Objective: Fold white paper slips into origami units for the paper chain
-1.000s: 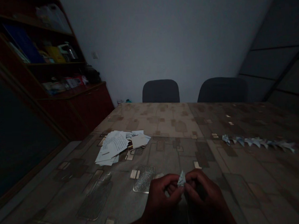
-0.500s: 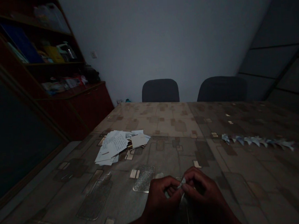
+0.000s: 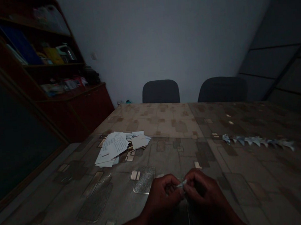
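Note:
Between my fingertips, low in the middle of the head view, is a small folded piece of paper (image 3: 181, 184), pale with darker marks. My left hand (image 3: 164, 193) pinches its left end with thumb and forefinger. From the other side, my right hand (image 3: 202, 189) grips it the same way, and the fingertips of both hands nearly meet. Much of the paper is hidden by the fingers. Off to the right lies a row of several folded paper pieces (image 3: 256, 141) with pointed tips. A loose pile of paper sheets (image 3: 115, 147), some with writing, lies to the left.
A patterned cloth covers the table (image 3: 168, 155). Beyond its far edge stand two dark chairs (image 3: 160, 91) (image 3: 221, 88) by the wall. On the left, a reddish-brown cabinet (image 3: 88, 104) holds assorted items on its shelves. The room is dim.
The folded paper between my fingers has tilted flatter. My fingers have shifted slightly around it, still pinching. The pile and the row stay in place.

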Available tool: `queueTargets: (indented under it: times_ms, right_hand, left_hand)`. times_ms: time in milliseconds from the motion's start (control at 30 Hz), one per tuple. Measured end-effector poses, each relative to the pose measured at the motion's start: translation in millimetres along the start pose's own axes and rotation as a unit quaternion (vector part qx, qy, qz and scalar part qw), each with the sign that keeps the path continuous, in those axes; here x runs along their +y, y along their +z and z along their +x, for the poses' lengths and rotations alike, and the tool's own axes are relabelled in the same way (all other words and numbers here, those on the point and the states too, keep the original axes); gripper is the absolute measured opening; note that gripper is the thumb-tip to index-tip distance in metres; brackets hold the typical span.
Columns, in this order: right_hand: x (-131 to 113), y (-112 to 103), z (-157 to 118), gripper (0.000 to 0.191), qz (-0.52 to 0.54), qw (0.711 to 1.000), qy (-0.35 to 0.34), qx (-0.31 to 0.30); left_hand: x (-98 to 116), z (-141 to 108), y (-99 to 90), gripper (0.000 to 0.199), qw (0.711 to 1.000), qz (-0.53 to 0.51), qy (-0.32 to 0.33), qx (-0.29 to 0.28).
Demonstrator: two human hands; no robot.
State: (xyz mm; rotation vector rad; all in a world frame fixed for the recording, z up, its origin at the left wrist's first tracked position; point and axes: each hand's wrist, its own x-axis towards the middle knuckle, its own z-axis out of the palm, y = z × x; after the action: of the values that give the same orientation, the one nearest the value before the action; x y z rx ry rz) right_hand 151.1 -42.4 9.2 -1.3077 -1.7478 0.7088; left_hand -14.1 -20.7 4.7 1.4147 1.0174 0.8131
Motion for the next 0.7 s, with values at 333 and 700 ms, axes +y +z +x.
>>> queueTargets:
  times_ms: [333, 700]
  right_hand:
    - [3, -7, 3, 0.012, -0.091, 0.995, -0.031, -0.004]
    - [2, -6, 3, 0.012, -0.141, 0.989, -0.042, -0.006]
  left_hand:
    - [11, 0, -3.5, 0.016, 0.998, 0.051, -0.029, -0.016]
    - [13, 3, -5.0, 0.012, 0.991, 0.133, -0.013, 0.001]
